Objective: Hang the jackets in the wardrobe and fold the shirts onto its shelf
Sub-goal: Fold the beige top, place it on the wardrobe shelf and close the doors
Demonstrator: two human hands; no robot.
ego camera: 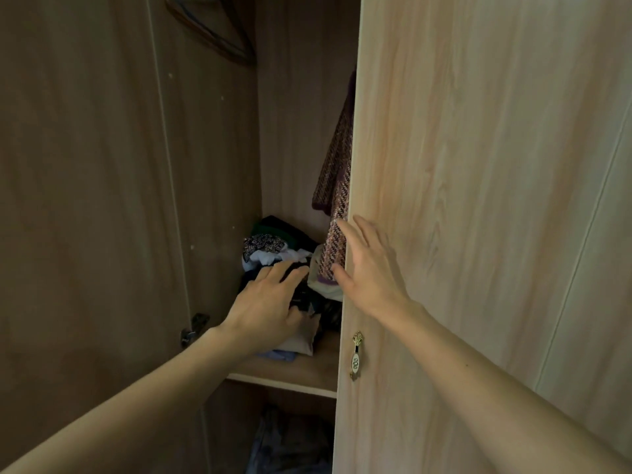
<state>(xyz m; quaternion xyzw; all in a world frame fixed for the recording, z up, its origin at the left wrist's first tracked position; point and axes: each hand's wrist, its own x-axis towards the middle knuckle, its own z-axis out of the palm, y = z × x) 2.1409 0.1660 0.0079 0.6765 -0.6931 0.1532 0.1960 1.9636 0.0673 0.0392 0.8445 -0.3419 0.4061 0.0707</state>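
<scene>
Both forearms reach into the wardrobe. The left hand (270,302) lies released, fingers spread flat on a dark garment atop the pile of clothes (270,248). The pile runs from the back left corner of the shelf (301,374) toward its front edge, where a strip of board shows bare. The right hand (366,268) is also open, splayed against the edge of the door (478,200), with fingertip and thumb touching the hem of a woven jacket (337,172) that hangs down to the pile's right side. Its hanger is hidden behind the door.

The shirts look soft, light and floppy, so the stack would likely slump if pushed from one side. Flat palms above and below should suit them best. The jacket seems thicker and heavier, so it is better taken at the shoulders than by the hem.
</scene>
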